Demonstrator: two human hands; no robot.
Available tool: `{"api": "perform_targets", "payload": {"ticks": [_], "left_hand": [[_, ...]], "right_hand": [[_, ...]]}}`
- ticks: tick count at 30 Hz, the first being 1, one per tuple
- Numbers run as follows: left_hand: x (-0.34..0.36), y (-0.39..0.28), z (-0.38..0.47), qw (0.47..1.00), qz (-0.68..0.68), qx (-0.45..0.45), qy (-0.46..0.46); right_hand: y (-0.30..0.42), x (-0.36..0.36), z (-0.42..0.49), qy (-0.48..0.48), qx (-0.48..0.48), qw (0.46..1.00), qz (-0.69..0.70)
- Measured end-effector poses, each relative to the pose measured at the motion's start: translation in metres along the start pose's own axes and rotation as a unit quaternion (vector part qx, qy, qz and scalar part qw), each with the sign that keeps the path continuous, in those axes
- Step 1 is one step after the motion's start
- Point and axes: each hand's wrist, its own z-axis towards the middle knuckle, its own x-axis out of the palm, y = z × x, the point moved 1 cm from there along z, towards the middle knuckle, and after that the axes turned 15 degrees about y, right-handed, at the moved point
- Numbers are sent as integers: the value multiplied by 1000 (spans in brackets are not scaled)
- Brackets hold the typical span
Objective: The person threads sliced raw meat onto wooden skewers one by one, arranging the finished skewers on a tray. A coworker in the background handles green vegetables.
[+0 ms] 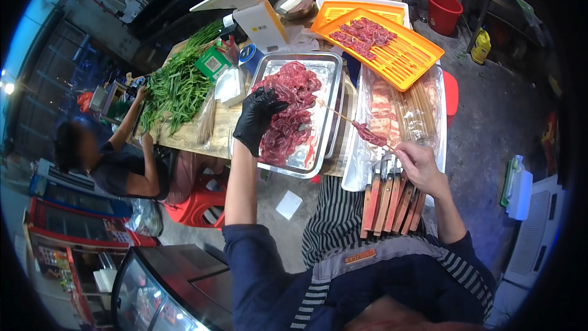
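My right hand (419, 165), bare, pinches one end of a thin wooden skewer (337, 114). A few slices of raw red meat (369, 134) are threaded on it close to my fingers, and its far end reaches over the rim of a metal tray (334, 69). A heap of sliced raw meat (294, 87) fills much of that tray. My left hand (258, 117), in a black glove, lies on the heap's left side with fingers bent into the slices; whether they grip a piece is hidden. Finished meat skewers (363, 37) lie in an orange slotted tray (415, 66).
A white tray (351, 177) on the right carries bagged skewers (413, 110), pale meat and several wooden-handled flat metal skewers (390, 207) jutting towards me. Green leafy vegetables (179, 82) cover the table's left, where another person (124, 170) sits. A red bucket (444, 11) stands on the floor.
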Motion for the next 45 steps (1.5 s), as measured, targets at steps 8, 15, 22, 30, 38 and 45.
{"api": "perform_targets", "payload": {"ticks": [8,15,22,30,38,45], "left_hand": [[49,23,-4,994,-13,74,-83],[49,30,-12,985,-73,82,-135],[45,33,-14,975,-60,90,-194],[47,35,-14,971,-98,78,-203],[50,39,-19,966,-170,95,-168],[74,39,-26,949,-265,131,-110]], "right_hand": [[2,13,23,19,-25,999,-22],[5,19,32,33,-42,998,-27],[6,19,30,24,-60,997,-29],[7,17,28,20,-76,996,-49],[4,16,27,23,-95,994,-55],[5,14,24,33,-83,996,-25]]}}
